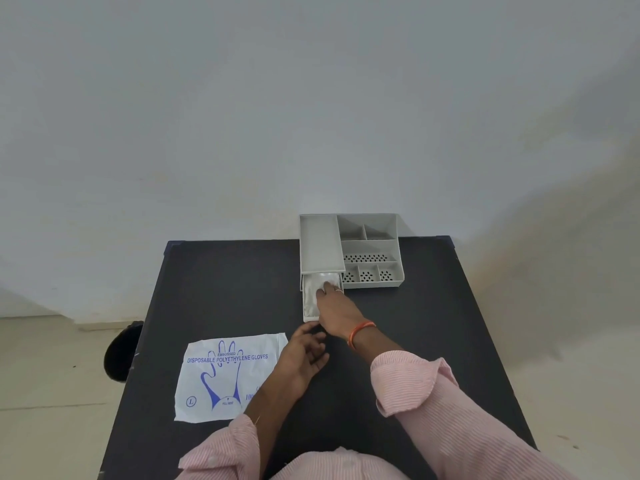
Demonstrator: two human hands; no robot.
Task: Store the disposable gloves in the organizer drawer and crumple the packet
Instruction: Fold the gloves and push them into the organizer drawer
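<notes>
The grey desk organizer (367, 247) sits at the far edge of the black table (214, 278), right of centre, with its drawer (306, 306) pulled out toward the person so the top is open for loading. The stack of clear disposable gloves (317, 289) already lies inside that drawer, filling most of it and running back under the organizer's lid.

The right hand (334, 311) reaches forward over the drawer, palm down, fingers extended and fairly flat on the far part of the stack. It looks to be pressing or tucking the gloves down so the drawer can slide shut, not gripping them, though the fingertips are partly lost against the pale plastic and a light pinch cannot be ruled out.

The left hand (306, 355) hovers just near the drawer's front, loosely curled and half open, holding nothing; its fingers (308, 329) sit close to the drawer's near lip, probably to steady it or push it in.

The empty printed glove packet (228, 375) lies flat on the near left of the table, just beside the left wrist and partly under the forearm, not yet crumpled. Closing the drawer seems the step in hand; the packet comes after.
</notes>
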